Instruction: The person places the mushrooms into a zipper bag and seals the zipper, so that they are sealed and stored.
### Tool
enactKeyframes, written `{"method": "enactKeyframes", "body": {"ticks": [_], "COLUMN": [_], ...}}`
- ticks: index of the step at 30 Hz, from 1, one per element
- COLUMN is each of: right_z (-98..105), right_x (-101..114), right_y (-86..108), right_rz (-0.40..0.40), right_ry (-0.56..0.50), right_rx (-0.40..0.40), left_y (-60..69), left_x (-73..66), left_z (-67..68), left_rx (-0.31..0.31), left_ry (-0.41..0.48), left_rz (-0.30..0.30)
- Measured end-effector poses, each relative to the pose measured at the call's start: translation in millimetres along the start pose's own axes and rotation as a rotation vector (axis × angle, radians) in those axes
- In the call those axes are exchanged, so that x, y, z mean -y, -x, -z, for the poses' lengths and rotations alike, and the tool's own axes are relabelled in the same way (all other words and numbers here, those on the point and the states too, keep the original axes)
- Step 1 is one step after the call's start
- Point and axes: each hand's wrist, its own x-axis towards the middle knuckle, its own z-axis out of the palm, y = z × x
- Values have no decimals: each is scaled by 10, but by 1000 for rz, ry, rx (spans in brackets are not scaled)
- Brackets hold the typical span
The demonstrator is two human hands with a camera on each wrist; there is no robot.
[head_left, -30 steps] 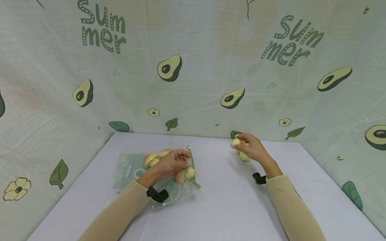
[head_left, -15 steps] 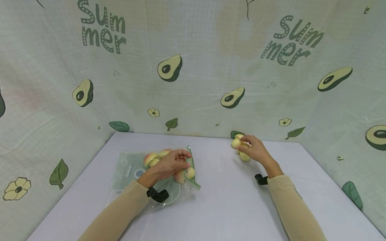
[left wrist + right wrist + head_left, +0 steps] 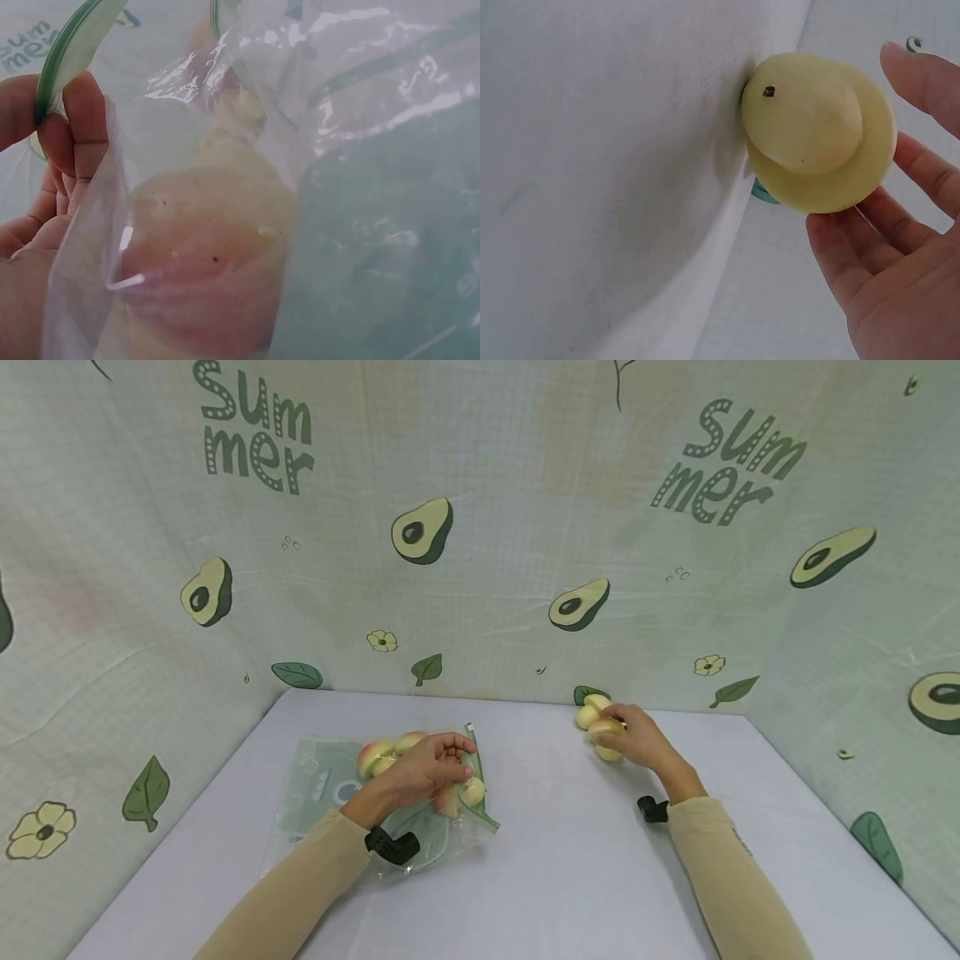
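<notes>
In the head view, my left hand is at a clear zip-lock bag lying on the table. The left wrist view shows its fingertips pinching the bag's green zip edge. Inside the bag are several yellow fruits with a red blush; one fills much of that view. My right hand holds a pale yellow fruit among others at the table's far right. In the right wrist view, its fingers curl behind pale yellow fruit, tips partly hidden, while the thumb stands slightly apart.
Loose fruits sit by the right hand, close to the back wall cloth printed with avocados. A pale green panel shows through the bag at left. The white table runs between and in front of the hands.
My right hand has drawn slightly toward me and to the right, its thumb and fingers coming around one fruit that now shows between them. The left hand and bag have stayed put.
</notes>
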Motion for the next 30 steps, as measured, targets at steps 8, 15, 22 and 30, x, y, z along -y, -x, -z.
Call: {"method": "enactKeyframes", "body": {"ticks": [8, 15, 22, 30], "right_z": [-15, -29, -53, -77], "right_x": [-48, -70, -91, -43], "right_y": [6, 7, -11, -10], "right_rz": [22, -26, -56, -71], "right_ry": [30, 36, 38, -18], "right_rx": [11, 55, 93, 94], "left_y": [-2, 1, 2, 2], "left_x": [9, 11, 6, 8], "left_z": [1, 0, -4, -3], "left_rx": [-1, 4, 6, 4], "left_ry": [-1, 3, 4, 5], "left_rz": [-2, -7, -8, -10]}}
